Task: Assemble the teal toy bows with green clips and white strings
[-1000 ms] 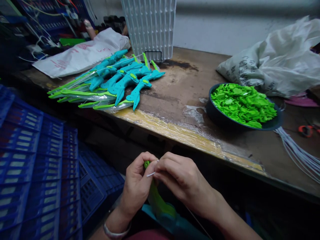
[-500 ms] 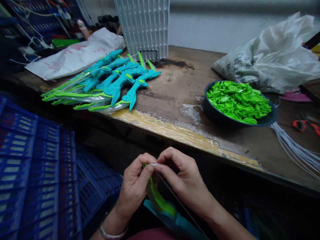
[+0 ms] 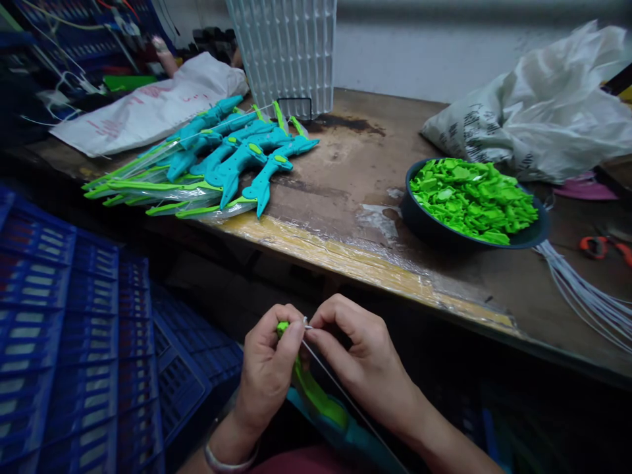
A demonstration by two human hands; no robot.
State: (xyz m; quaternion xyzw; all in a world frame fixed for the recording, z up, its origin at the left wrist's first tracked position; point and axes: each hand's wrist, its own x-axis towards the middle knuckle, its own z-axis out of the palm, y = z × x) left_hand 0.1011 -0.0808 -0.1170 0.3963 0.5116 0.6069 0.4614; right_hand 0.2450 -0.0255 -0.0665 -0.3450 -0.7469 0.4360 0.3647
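Below the table edge, my left hand (image 3: 269, 368) grips the green tip of a green and teal toy bow (image 3: 316, 401) that rests in my lap. My right hand (image 3: 358, 355) pinches a thin white string (image 3: 340, 392) right at that tip, fingertips touching those of the left hand. The string runs down and to the right along the bow. Both hands are closed.
A pile of finished teal and green bows (image 3: 217, 161) lies on the wooden table (image 3: 345, 197) at the left. A dark bowl (image 3: 424, 227) of green plastic parts sits at the right, with white strings (image 3: 582, 296), a plastic bag (image 3: 538, 112) and blue crates (image 3: 74, 342) around.
The hands have stayed together at the bow tip. The string end that stuck out loose between the fingers is now drawn taut along the bow.
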